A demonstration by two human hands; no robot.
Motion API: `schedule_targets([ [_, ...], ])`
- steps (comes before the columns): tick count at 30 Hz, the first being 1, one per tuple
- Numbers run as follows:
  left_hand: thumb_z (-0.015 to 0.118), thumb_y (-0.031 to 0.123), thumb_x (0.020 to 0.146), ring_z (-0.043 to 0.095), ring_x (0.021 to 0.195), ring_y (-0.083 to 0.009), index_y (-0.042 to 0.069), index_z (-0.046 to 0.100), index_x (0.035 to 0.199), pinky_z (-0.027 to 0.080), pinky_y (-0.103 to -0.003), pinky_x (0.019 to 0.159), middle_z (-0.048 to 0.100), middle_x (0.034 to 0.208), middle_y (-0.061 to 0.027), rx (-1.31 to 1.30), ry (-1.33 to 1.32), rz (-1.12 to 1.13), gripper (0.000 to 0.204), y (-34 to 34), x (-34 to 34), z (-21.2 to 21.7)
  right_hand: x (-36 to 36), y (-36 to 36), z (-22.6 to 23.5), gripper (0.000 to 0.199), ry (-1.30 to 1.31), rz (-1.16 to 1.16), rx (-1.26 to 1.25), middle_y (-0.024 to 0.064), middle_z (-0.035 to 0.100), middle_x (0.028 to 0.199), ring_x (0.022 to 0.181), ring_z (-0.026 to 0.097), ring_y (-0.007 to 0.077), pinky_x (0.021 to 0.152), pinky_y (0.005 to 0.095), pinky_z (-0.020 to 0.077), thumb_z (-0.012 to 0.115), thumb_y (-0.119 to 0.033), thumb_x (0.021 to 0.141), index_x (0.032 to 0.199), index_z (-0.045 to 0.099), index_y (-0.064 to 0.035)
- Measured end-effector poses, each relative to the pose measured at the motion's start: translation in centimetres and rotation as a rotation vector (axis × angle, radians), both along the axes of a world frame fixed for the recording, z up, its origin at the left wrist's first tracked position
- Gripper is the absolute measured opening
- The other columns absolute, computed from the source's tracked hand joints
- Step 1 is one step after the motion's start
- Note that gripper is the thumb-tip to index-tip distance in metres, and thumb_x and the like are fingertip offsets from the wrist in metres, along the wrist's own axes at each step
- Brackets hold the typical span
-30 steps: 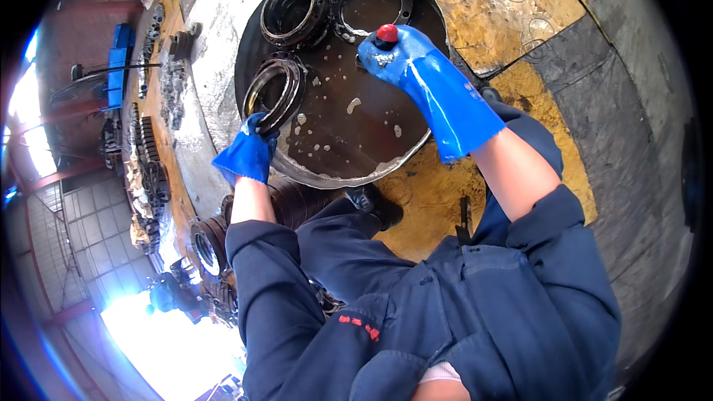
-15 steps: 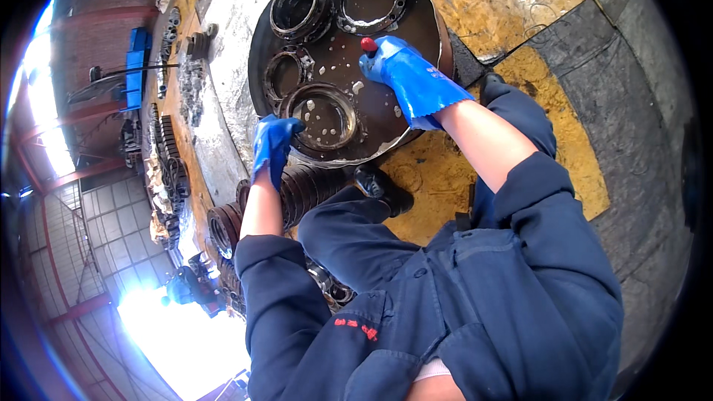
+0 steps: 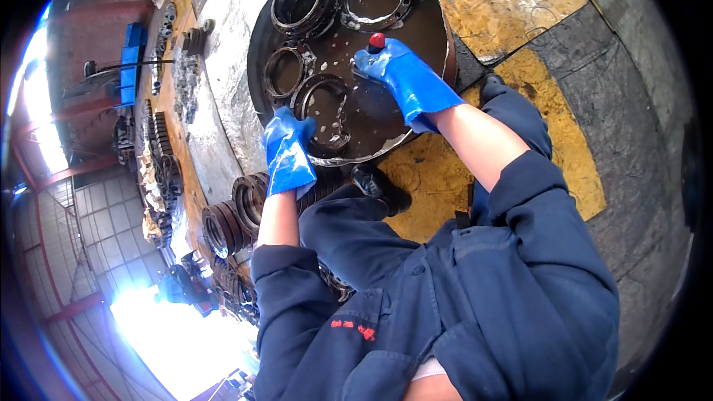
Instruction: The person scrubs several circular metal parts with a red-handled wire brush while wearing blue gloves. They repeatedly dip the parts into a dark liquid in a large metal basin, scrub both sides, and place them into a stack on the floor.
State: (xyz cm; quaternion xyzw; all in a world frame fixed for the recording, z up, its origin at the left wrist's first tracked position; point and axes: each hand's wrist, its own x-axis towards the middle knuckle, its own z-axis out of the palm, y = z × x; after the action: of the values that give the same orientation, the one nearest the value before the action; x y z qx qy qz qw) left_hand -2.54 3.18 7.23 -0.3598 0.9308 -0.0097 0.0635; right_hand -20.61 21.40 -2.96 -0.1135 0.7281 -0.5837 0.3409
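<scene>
Both my hands wear long blue rubber gloves over a round drum (image 3: pixel 256 96) of murky brown liquid. My left hand (image 3: pixel 288 134) is closed on the near-left rim of a dark metal ring (image 3: pixel 303 96). That ring sits tilted, part of it under the liquid. My right hand (image 3: pixel 386 63) is wrapped round a tool with a red handle end (image 3: pixel 377 41), held above the liquid; its working end cannot be made out. A smaller ring (image 3: pixel 270 74) lies beyond my left hand. A thick stacked ring (image 3: pixel 327 11) and a flat ring with holes (image 3: pixel 407 0) lie at the far side.
A row of dark ring parts (image 3: pixel 223 230) stands left of my legs. Metal plates (image 3: pixel 238 52) and yellow worn boards (image 3: pixel 490 0) cover the floor. Several machine parts (image 3: pixel 163 134) line the left, near a blue box (image 3: pixel 132 59). My shoe (image 3: pixel 379 186) is close to the drum.
My left hand has moved right and inward over the drum's rim, and the near ring has tilted, partly sinking. The red-handled tool has turned slightly upright in my right hand.
</scene>
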Motion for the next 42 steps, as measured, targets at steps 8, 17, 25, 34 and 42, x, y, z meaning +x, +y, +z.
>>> schedule_targets([
  [8,0.083,0.035,0.077,0.072,0.110,-0.0401,0.012,0.075,0.119,0.056,-0.048,0.096,0.077,0.114,-0.0179,0.274,0.141,-0.115,0.048,1.0,1.8,0.6,5.4,0.0,6.9,0.017,-0.097,0.178,-0.746,0.0006,0.071,0.091,0.086,0.062,0.0065,0.080,0.0254,0.0526,0.065,-0.020,0.102,0.102,0.077,-0.0080],
  [17,0.070,0.022,0.089,0.072,0.112,-0.0381,0.005,0.076,0.118,0.056,-0.046,0.094,0.076,0.119,-0.0197,0.361,0.436,0.037,0.034,-0.2,3.7,-4.2,5.5,-7.7,4.0,0.024,0.230,0.365,-0.347,0.0087,0.077,0.088,0.078,0.070,0.0193,0.077,0.0370,0.0572,0.065,-0.028,0.101,0.102,0.079,-0.0088],
  [25,0.073,0.037,0.087,0.073,0.113,-0.0397,0.004,0.072,0.124,0.055,-0.047,0.100,0.077,0.117,-0.0222,0.423,0.604,0.351,0.050,0.0,4.9,-4.9,2.7,-8.7,0.9,0.032,0.243,0.147,0.059,0.0022,0.072,0.087,0.080,0.061,0.0123,0.072,0.0307,0.0484,0.062,-0.034,0.103,0.095,0.075,-0.0062],
  [34,0.074,0.046,0.089,0.073,0.106,-0.0427,-0.001,0.071,0.121,0.055,-0.048,0.097,0.076,0.112,-0.0255,0.501,0.692,0.260,0.058,0.0,5.3,-4.4,6.8,-1.6,2.3,0.036,0.069,-0.024,0.065,0.0066,0.073,0.088,0.079,0.063,0.0149,0.074,0.0335,0.0502,0.066,-0.033,0.103,0.107,0.074,0.0019],
  [42,0.064,0.046,0.103,0.070,0.109,-0.0415,-0.006,0.069,0.124,0.052,-0.047,0.095,0.074,0.116,-0.0286,0.771,0.847,0.154,0.057,-2.0,7.6,-2.6,5.8,-4.5,4.8,0.030,0.047,0.100,-0.088,0.0081,0.075,0.093,0.083,0.066,0.0144,0.078,0.0333,0.0548,0.069,-0.027,0.102,0.112,0.074,0.0009],
])
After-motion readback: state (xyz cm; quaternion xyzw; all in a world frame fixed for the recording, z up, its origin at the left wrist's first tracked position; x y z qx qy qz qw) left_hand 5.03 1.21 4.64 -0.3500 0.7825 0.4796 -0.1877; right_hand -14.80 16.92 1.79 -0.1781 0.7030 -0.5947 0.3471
